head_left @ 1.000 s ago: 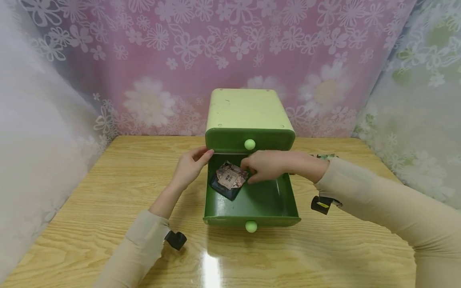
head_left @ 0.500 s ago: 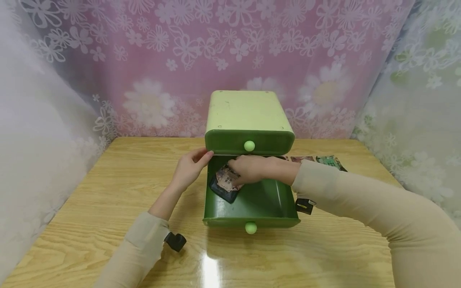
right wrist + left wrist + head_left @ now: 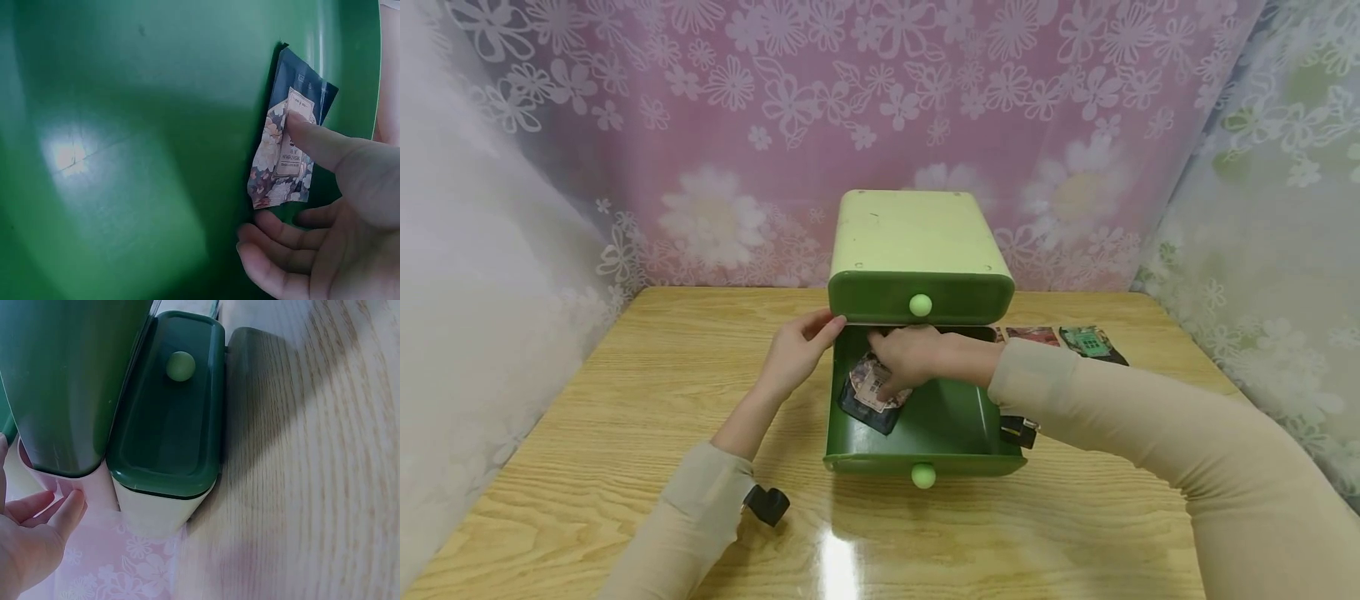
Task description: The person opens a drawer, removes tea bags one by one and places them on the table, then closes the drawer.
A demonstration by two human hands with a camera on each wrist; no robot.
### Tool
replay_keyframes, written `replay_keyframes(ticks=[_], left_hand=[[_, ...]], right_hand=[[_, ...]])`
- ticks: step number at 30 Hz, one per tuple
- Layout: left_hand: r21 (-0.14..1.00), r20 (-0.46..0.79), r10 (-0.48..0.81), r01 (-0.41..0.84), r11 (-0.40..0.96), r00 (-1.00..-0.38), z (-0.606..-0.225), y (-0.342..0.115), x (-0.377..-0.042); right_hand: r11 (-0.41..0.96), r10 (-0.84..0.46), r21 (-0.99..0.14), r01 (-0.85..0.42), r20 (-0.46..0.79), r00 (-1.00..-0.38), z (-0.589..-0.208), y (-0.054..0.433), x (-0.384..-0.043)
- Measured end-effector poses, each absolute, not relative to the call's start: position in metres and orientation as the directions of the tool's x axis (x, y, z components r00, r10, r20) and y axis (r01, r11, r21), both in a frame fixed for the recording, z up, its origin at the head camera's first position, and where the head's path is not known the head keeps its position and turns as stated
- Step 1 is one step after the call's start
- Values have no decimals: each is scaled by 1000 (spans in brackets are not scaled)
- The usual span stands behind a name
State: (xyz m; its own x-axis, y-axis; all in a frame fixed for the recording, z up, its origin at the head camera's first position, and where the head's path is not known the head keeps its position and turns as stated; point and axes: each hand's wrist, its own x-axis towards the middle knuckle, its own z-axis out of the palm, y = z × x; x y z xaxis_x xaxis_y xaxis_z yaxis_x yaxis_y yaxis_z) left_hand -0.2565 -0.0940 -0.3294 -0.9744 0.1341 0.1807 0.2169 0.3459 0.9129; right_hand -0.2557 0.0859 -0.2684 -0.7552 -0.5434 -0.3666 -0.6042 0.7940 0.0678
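A dark sachet with a floral front and a pale label lies in the pulled-out green drawer. My right hand grips it. In the right wrist view the thumb presses on the label of the sachet, with the curled fingers at its lower end. My left hand holds the left front edge of the drawer cabinet, thumb toward the front corner. In the left wrist view its fingertips touch the pink casing around the open drawer.
Further packets lie on the wooden table behind the right forearm, partly hidden. Above the open drawer is a closed one with a round knob; below it, another closed drawer. A floral curtain hangs behind.
My right hand has moved left across the drawer onto the sachet, which has shifted slightly toward the drawer front. The left hand stays at the cabinet's edge.
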Motion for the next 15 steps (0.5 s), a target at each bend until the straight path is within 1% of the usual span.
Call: replay_keyframes(ticks=[6,10,15], left_hand=[[914,182,131,216,342,-975,-330,-94,-256],[914,179,133,215,344,-975,-331,-93,-256],[914,171,125,204,350,-977,-331,-94,-257]], right_hand=[[792,-542,68,-607,-379,-750,-270,85,-258],[786,-546,54,-616,-406,-733,-269,86,-259],[774,-585,-34,-632,-421,-694,-268,90,-259]])
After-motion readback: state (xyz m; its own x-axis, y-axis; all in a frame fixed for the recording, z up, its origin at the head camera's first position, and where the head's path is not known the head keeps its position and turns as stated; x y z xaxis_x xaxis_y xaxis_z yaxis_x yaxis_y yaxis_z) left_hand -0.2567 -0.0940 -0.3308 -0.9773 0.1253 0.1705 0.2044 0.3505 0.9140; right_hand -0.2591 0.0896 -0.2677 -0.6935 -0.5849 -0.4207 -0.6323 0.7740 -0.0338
